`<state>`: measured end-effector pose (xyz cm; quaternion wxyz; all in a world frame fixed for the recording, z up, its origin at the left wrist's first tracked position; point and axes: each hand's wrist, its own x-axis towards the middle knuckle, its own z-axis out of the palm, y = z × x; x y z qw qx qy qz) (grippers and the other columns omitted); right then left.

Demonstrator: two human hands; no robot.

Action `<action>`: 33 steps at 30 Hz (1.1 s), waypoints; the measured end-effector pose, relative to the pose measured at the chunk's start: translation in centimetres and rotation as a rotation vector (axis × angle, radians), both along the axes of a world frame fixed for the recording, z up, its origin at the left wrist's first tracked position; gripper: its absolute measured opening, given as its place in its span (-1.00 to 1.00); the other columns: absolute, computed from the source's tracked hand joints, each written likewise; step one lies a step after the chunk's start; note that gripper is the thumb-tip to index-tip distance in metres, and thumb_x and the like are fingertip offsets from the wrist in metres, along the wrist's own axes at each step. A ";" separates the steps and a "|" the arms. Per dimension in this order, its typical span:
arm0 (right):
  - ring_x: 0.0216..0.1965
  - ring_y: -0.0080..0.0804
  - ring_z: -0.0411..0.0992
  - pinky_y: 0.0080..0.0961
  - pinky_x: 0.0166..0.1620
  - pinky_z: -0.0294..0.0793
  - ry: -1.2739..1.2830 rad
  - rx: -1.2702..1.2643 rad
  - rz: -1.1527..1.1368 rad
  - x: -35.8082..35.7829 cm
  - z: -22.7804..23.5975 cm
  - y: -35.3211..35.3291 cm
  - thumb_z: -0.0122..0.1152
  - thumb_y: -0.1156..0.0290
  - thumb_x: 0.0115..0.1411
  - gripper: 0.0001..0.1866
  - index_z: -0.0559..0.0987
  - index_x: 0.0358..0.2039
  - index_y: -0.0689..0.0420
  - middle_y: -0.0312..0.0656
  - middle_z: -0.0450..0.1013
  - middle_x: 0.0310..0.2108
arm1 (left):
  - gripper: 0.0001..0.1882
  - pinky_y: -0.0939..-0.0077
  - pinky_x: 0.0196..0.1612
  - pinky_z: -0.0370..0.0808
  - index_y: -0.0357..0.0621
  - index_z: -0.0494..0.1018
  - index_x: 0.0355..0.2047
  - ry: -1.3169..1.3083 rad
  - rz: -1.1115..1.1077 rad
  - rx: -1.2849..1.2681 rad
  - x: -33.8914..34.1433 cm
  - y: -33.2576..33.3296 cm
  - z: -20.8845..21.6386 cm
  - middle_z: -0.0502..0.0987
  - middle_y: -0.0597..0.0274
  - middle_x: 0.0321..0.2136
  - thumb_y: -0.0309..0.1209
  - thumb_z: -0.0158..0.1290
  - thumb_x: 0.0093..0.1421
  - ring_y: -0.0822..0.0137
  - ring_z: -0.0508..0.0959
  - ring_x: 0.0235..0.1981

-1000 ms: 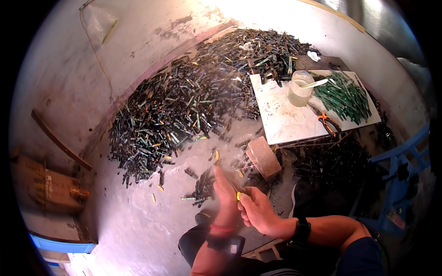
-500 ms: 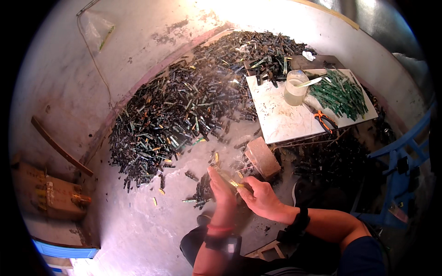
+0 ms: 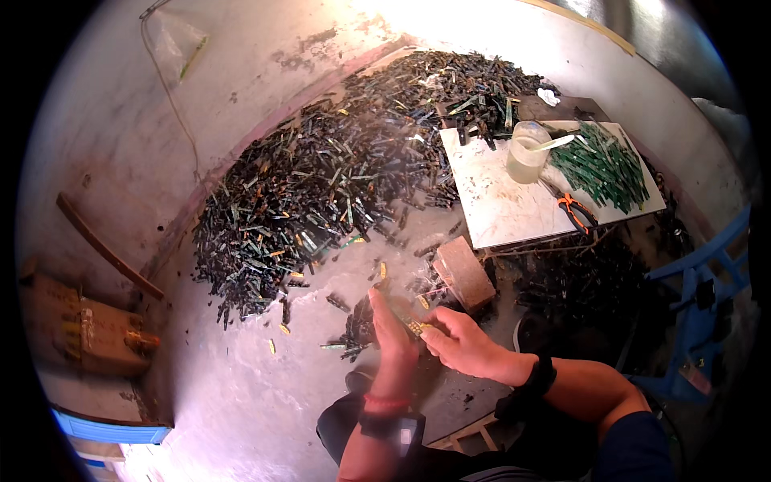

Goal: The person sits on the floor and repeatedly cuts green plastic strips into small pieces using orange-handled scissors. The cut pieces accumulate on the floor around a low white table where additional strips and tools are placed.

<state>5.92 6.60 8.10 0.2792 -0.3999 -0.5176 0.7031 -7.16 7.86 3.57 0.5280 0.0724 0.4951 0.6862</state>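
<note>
A narrow yellow-patterned strip [image 3: 416, 328] lies between my two hands, in front of my knees and low over the floor. My right hand [image 3: 472, 345] pinches its near end between thumb and fingers. Along the other side, my left hand [image 3: 392, 333] is raised on edge and closed against the strip; it is slightly blurred, and its fingers partly hide one another. A reddish brick-like block [image 3: 464, 275] stands just beyond my right hand. Beside my left hand are small dark strips [image 3: 351, 341] and a few yellow pieces [image 3: 383, 271] on the floor.
A large heap of dark strips [image 3: 297, 193] spreads along the wall. At the right, a white board [image 3: 490, 201] bears a clear cup [image 3: 526, 157] with a white tool, orange-handled pliers [image 3: 577, 213] and green strips [image 3: 602, 165]. A blue frame [image 3: 683, 321] stands right; a cardboard box [image 3: 112, 337] left.
The view has shifted slightly. Both hands stay close together around the strip, with my right-hand fingers a little differently placed on its end.
</note>
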 end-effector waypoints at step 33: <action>-0.52 -0.02 0.42 -0.15 -0.48 0.34 -0.528 0.743 0.011 0.4 0.8 -0.1 -0.03 0.40 0.15 -0.87 0.36 -0.35 0.19 0.00 0.40 -0.56 | -0.53 0.60 -0.65 0.26 0.00 0.30 -0.50 0.075 -0.014 -0.002 1.5 0.3 1.0 0.31 0.40 -0.69 0.12 -0.21 0.24 0.48 0.31 -0.67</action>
